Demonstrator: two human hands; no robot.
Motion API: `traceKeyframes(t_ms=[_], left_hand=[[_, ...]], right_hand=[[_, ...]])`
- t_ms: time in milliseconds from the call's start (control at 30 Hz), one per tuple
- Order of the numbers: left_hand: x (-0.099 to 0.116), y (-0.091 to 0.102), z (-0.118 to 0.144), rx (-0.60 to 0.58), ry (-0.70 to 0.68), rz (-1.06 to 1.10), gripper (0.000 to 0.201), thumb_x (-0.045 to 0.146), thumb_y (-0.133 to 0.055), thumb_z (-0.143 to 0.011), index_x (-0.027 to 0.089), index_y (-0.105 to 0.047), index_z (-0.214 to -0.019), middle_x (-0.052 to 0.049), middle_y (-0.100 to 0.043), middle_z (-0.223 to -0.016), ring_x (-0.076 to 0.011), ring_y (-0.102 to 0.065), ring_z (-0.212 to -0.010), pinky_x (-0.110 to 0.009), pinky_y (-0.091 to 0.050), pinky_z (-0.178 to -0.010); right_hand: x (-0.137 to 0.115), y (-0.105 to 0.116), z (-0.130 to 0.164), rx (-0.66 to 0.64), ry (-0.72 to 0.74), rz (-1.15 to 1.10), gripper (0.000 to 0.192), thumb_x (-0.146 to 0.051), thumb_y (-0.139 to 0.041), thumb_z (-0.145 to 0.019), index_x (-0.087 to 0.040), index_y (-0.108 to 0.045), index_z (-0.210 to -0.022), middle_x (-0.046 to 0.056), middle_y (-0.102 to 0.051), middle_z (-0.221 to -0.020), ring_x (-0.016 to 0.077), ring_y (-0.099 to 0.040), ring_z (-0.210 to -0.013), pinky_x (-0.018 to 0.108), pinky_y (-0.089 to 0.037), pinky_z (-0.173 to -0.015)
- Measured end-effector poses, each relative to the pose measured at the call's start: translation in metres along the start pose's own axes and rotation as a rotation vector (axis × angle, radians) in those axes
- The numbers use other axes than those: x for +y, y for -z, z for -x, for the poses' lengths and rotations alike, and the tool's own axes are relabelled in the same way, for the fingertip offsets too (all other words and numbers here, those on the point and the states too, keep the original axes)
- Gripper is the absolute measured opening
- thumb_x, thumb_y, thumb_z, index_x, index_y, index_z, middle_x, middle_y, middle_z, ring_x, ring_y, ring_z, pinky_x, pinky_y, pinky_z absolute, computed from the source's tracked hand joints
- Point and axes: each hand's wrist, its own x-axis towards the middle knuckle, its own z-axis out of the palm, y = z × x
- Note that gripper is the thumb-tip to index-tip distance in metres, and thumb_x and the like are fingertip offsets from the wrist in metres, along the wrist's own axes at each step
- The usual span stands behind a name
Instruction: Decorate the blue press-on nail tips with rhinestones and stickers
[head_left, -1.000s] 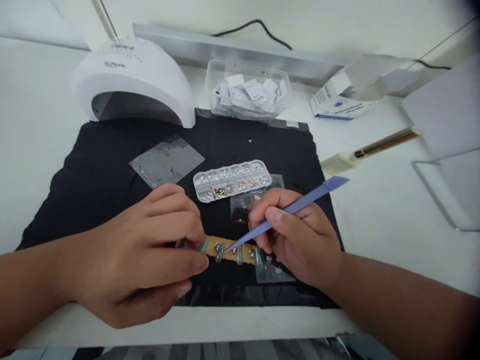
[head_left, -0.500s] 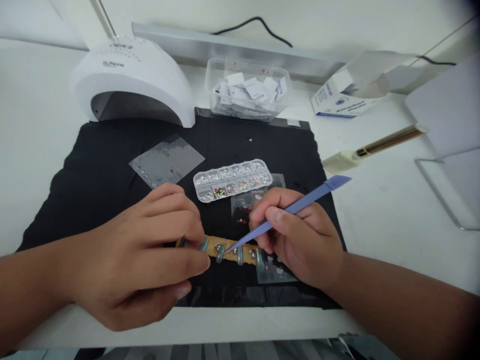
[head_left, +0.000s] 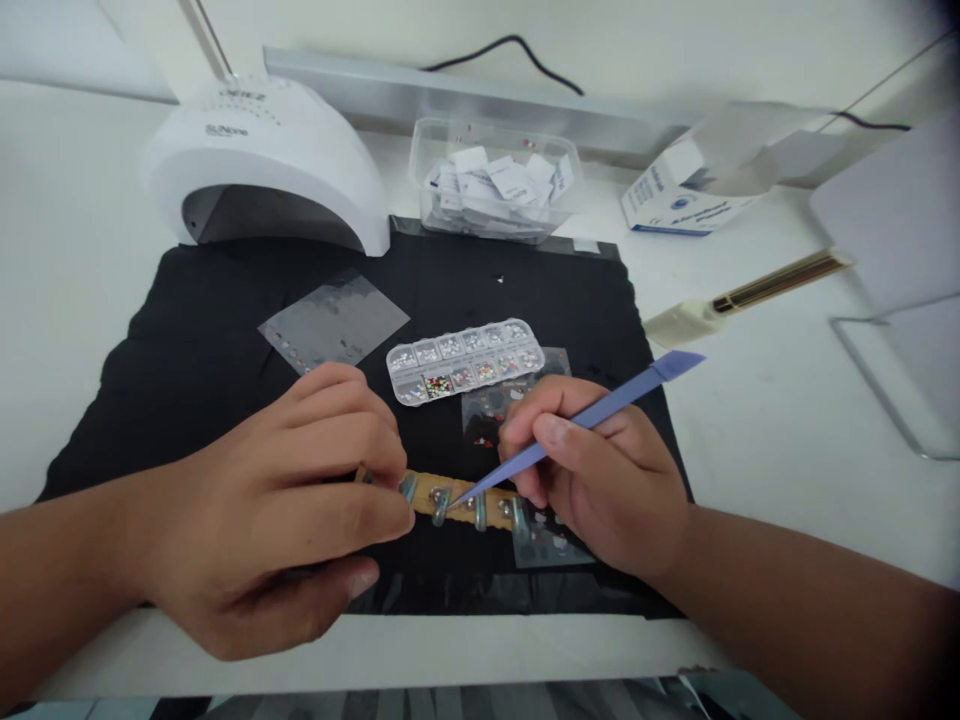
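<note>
- A flat tan strip [head_left: 457, 503], matte like wood or card, lies on the near part of the black mat [head_left: 187, 360]; small pale, glossy nail tips sit in a row along it.
- The left hand [head_left: 277, 520] lies palm down over the strip's left end, fingers curled and pinching that end against the mat, thumb tucked underneath toward the near edge.
- The right hand [head_left: 600, 480] grips a slim lilac plastic tool [head_left: 577, 425] like a pen, thumb and forefinger closed on its shaft; the wide flat end points up and right, the narrow tip touches a nail tip near the strip's middle.
- Just beyond the strip, a clear ridged gem case [head_left: 465, 360] with two rows of small compartments holds sparkling stones.
- Clear sticker sheets [head_left: 334, 322] lie flat and shiny on the mat.
- A smooth, white, domed nail lamp [head_left: 262, 160] stands at the mat's far left corner, beside a clear tub [head_left: 495, 180] of white packets.
- A gold-handled brush [head_left: 750, 290] rests on the white table [head_left: 750, 430], well to the right.
</note>
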Motion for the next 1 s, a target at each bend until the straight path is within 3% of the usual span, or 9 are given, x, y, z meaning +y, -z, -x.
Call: traceKeyframes(t_ms=[433, 633, 833, 1000], left_hand=[[-0.006, 0.002, 0.002, 0.063, 0.056, -0.016, 0.028, 0.011, -0.059, -0.074, 0.018, -0.055, -0.100, -0.005, -0.058, -0.091, -0.0232, -0.059, -0.091, -0.047, -0.048, -0.085], [-0.032, 0.006, 0.006, 0.225, 0.266, -0.158, 0.018, 0.012, -0.059, -0.084, 0.019, -0.054, -0.099, -0.005, -0.056, -0.098, -0.0191, -0.056, -0.092, -0.036, -0.047, -0.078], [-0.041, 0.002, 0.002, 0.061, 0.432, -0.207, 0.012, 0.022, -0.054, -0.090, 0.022, -0.058, -0.102, -0.004, -0.057, -0.110, -0.0220, -0.054, -0.103, -0.040, -0.043, -0.090], [-0.044, -0.005, -0.003, 0.029, 0.553, -0.264, 0.048, 0.044, -0.065, -0.086, 0.023, -0.049, -0.127, -0.006, -0.061, -0.124, -0.0288, -0.055, -0.116, -0.049, -0.038, -0.098]], right_hand=[[0.003, 0.007, -0.001, -0.041, 0.065, -0.089, 0.017, -0.033, -0.061, -0.082, -0.019, -0.064, -0.072, -0.002, -0.054, -0.048, 0.0105, -0.046, -0.044, 0.022, -0.035, -0.040], [0.007, 0.008, -0.001, -0.089, 0.123, -0.097, 0.019, -0.034, -0.061, -0.085, -0.019, -0.063, -0.074, -0.003, -0.056, -0.049, 0.0105, -0.045, -0.043, 0.024, -0.036, -0.043], [0.011, 0.013, 0.000, -0.110, 0.428, 0.010, 0.016, -0.031, -0.059, -0.092, -0.020, -0.066, -0.082, -0.002, -0.059, -0.057, 0.0111, -0.050, -0.047, 0.024, -0.040, -0.044], [0.004, 0.016, 0.004, -0.127, 0.717, 0.094, 0.017, -0.025, -0.054, -0.096, -0.021, -0.070, -0.096, 0.000, -0.060, -0.067, 0.0119, -0.056, -0.055, 0.026, -0.045, -0.049]])
